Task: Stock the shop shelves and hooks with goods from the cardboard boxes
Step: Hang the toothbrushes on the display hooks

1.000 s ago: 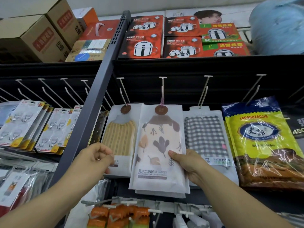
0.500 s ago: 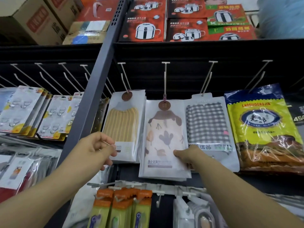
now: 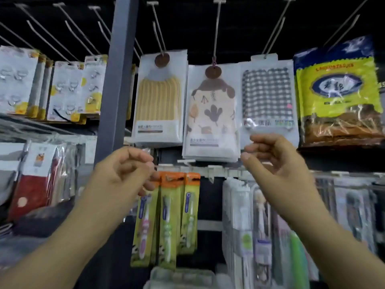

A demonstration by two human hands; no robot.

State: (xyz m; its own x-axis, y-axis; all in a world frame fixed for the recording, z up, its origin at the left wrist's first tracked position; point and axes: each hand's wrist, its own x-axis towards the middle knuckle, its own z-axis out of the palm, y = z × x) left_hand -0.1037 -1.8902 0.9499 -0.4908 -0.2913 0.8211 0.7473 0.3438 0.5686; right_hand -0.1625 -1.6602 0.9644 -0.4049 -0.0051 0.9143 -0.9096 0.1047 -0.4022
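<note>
A stack of leaf-pattern towel packs (image 3: 210, 113) hangs from the middle white hook (image 3: 216, 28), between a yellow striped towel pack (image 3: 158, 101) and a checked towel pack (image 3: 268, 97). My right hand (image 3: 275, 163) hovers just below and right of the leaf packs, fingers loosely curled, touching nothing. My left hand (image 3: 125, 172) floats in front of the lower hook rail, also loosely curled and holding nothing. No cardboard box is in view.
A grey upright post (image 3: 116, 80) divides the shelving. Adhesive hook cards (image 3: 62, 90) hang to its left. A yellow and blue bag (image 3: 337, 94) hangs at the right. Toothbrush packs (image 3: 166, 215) and clear packs (image 3: 260, 226) hang on the lower rail.
My right hand has let go of the leaf-pattern towel pack and drawn back; the pack now hangs free on its hook. The view has tilted down, away from the top shelf.
</note>
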